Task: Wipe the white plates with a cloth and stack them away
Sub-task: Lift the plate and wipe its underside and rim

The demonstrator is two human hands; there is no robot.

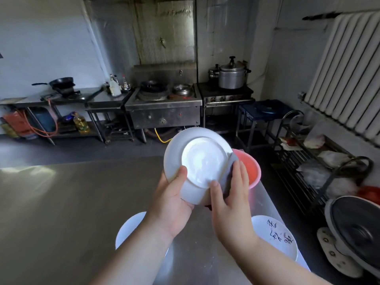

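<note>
A white plate point(197, 155) is held up over the steel table, tilted with its underside and foot ring facing me. My left hand point(174, 202) grips its lower left rim, thumb on the back. My right hand point(232, 204) holds the lower right rim together with a grey cloth point(231, 171) that wraps around the plate's edge; most of the cloth is hidden behind the plate and fingers. Another white plate point(128, 227) lies on the table under my left forearm. A white plate with dark painted characters point(275, 235) sits on the table at the right.
A pink basin point(250, 167) stands on the steel table point(72, 202) just behind the held plate. Past the table's right edge are a fan point(353, 231) and a wire rack point(308, 161) with bags. Stoves and pots line the far wall.
</note>
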